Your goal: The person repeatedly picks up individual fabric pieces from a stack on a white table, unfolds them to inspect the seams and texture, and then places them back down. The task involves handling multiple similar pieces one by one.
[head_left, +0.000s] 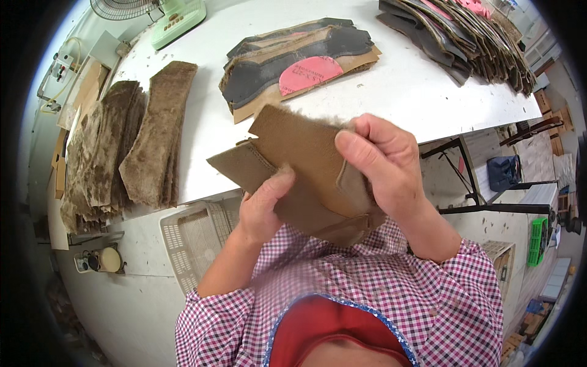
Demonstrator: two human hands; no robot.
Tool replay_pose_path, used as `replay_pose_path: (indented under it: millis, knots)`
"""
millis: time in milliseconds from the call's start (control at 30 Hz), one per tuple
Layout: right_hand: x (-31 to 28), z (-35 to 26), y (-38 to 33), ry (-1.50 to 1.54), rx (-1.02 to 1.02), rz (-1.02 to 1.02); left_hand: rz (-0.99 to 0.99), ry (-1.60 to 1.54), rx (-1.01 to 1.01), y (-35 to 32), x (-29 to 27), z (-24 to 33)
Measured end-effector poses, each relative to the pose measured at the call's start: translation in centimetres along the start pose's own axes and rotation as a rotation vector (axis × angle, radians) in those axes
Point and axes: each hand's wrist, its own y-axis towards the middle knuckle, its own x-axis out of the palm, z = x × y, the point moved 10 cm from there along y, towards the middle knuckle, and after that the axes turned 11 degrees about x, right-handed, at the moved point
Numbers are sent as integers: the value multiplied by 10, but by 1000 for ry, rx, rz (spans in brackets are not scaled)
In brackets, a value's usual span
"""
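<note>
Between my two hands, just off the table's near edge, is a brown fur-lined leather piece point(306, 140) with stitched seams and fuzz along its upper edge. My left hand point(264, 205) grips its lower left part, thumb lying on the leather face. On the upper right edge, my right hand point(385, 162) pinches the leather between thumb and bent fingers. The fingers behind the piece are hidden. Straight beyond it lies a stack of dark grey cut pieces point(263, 76) with fleece layers, bearing a pink half-round patch point(310, 76).
Brown fur pieces lie in stacks point(162, 131) at the white table's point(202, 153) left end. A taller pile of dark fleece-backed pieces point(465, 46) sits far right. A green-based fan point(177, 23) stands at the far left. Below the table edge is a pale plastic basket point(194, 235).
</note>
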Motion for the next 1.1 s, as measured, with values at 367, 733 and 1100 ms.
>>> replay_pose_path:
  millis: [367, 733, 1100]
  knots:
    - [-37, 2, 64, 751, 79, 214, -295, 27, -367, -45, -2, -87]
    - [6, 145, -15, 220, 843, -408, -31, -64, -222, -34, -5, -40]
    - [-59, 41, 40, -177, 41, 63, 129, -245, -146, -36, 3, -4]
